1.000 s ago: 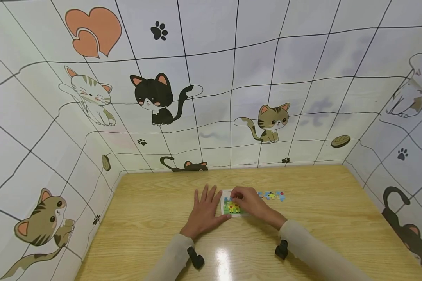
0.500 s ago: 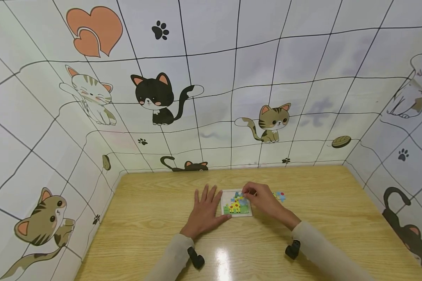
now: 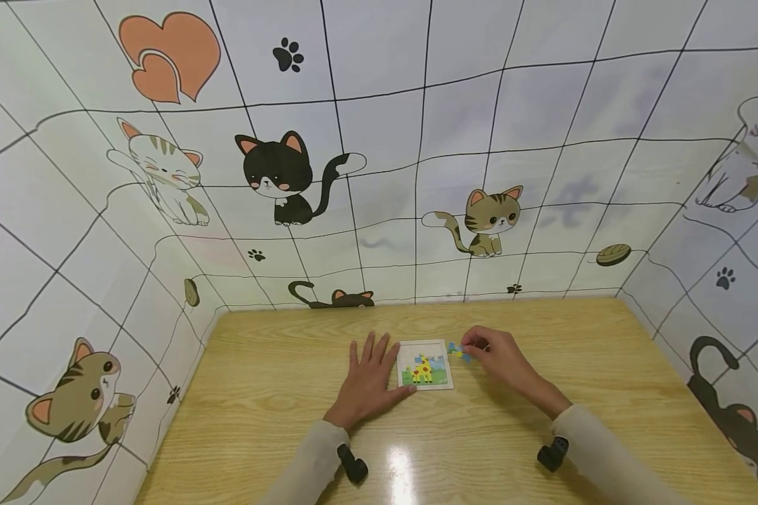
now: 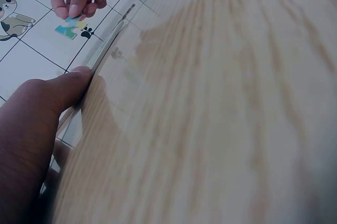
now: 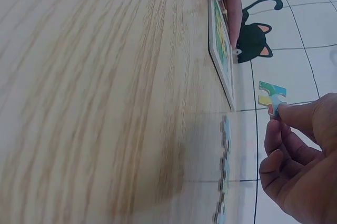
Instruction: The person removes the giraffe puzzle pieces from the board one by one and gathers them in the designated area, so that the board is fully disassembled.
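Thumb and fingers of my right hand pinch a blue, green and yellow jigsaw piece, raised above the table just right of a small puzzle board. In the left wrist view the jigsaw piece hangs from the fingertips. The white-rimmed board lies flat, its lower part filled with a giraffe picture and its upper part bare. My left hand rests with spread fingers along the board's left side, the thumb at its lower left edge.
Several loose jigsaw pieces lie in a row on the table, right of the board; in the head view the right hand largely hides them. The wooden table is enclosed by white walls printed with cats.
My right hand has moved from over the board to its right, carrying the jigsaw piece along. The upper part of the board is now uncovered. My left hand has stayed put.
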Tool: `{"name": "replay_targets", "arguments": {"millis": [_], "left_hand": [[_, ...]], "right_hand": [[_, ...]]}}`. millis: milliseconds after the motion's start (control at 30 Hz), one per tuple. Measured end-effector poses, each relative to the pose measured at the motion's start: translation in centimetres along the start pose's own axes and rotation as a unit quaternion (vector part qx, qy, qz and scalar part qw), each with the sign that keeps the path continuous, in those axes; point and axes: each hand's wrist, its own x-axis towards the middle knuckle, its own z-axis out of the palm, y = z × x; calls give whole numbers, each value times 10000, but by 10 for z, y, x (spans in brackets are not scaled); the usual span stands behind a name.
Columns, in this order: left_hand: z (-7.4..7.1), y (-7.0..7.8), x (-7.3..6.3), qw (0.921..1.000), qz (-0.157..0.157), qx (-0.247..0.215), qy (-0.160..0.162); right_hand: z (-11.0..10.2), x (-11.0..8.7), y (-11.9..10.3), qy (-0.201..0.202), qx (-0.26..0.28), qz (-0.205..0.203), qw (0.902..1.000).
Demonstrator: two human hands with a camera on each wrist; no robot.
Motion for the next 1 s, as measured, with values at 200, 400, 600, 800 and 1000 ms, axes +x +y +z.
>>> {"name": "replay_targets", "arguments": {"millis": [200,400,600,800,1000], "left_hand": [[-3,2,0,10000,-16,-57,-26],[-2,2,-1,10000,-32,-16,-38],[2,0,0,10000,31,-32,49],[6,-2,0,9999,49,-72,59],[2,-1,0,10000,-18,-14,-33]], "right_hand": [[-9,-5,8,59,-165,12,9998],[-13,-10,12,-47,-176,-80,9998],[-14,-14,16,-327,-87,-60,9994],[-14,-14,20,-518,-226,-54,9984],[-13,-13,25,-727,-342,23,9968]]}}
